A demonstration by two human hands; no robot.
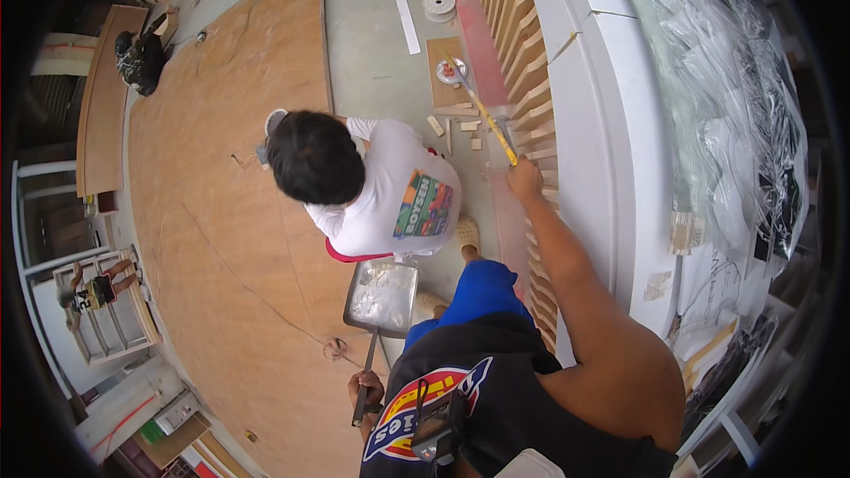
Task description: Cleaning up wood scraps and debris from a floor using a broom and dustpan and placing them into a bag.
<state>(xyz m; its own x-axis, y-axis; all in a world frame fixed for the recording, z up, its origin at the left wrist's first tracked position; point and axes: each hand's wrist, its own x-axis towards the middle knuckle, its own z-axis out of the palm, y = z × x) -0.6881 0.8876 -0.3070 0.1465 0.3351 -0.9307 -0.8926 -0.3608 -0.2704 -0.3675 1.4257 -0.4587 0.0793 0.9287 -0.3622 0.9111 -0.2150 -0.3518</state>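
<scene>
Here, a person's right hand point(525, 179) is wrapped around the near end of a yellow stick point(482, 111), while the left hand point(367, 385) is curled around the dark handle of a long-handled pan point(382, 294). From the right grip the stick's long axis runs ahead and leftward, its far tip over a round silver disc point(450, 72) with red bits on it; whether the two touch cannot be told. The pan lies ahead of the left grip and slightly to its right, handle running back toward the person, its floor smeared pale. The left hand is the nearer to the pan, the right hand to the disc. In between, close beyond the pan, a co-worker in a white shirt point(381, 177) bends forward with back turned, blocking the straight line from pan to disc. Wood offcuts point(443, 124) lie on the floor between co-worker and stick; a white spool point(439, 5) sits farther off. Hemming in the right arm is a row of wooden slats point(531, 115), with a white ledge point(602, 150) beyond. At left spreads a broad brown board point(221, 150), with two more people, one in dark clothing point(140, 62), past its edge.
</scene>
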